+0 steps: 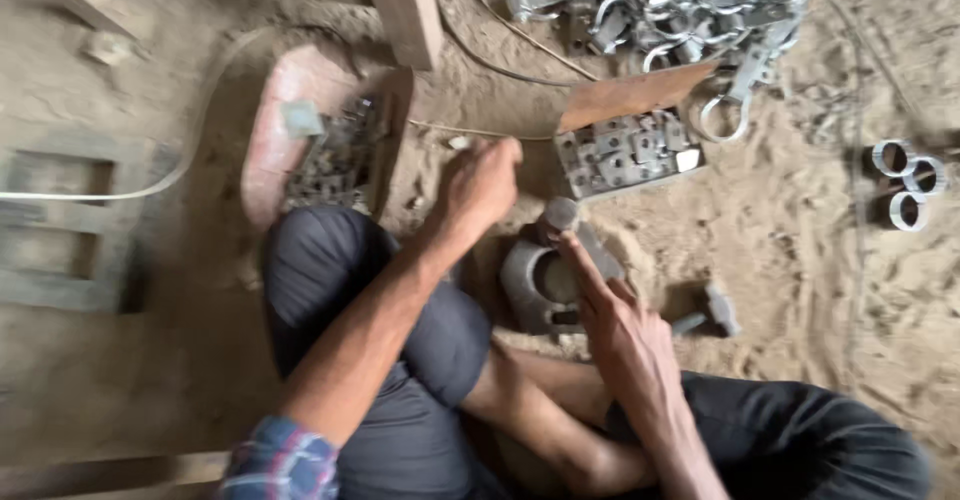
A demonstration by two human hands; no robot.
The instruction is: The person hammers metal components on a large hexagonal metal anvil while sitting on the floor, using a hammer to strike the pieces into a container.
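Head-cam view looking down at a person sitting cross-legged on a sandy floor [800, 260], dark trousers, plaid cuff on the left arm. Frame is motion-blurred.

Key relation: a grey metal block [540, 285] with a round hollow sits on the sand between the knees, directly ahead of the body. A short grey cylinder piece [558, 214] stands roughly upright at the block's far edge, long axis approx vertical. The right hand [622, 332] is nearer: it lies just right of the block, index finger stretched fwd & left so the tip touches the base of the cylinder piece; other fingers loosely curled, hand mostly open, nothing gripped. The left hand [482, 185] hangs above & left of the cylinder piece, close to it w/o touching, closed into a fist; whether it grips something small can't be told through the blur.

Around: a small hammer [708, 312] lies on the sand just right of the right hand. An open cardboard box of small metal plates [628, 150] sits beyond the block. A second tray of parts [335, 155] is further left. A heap of metal clamps [650, 0] lies at the top, three metal rings [905, 182] at far right
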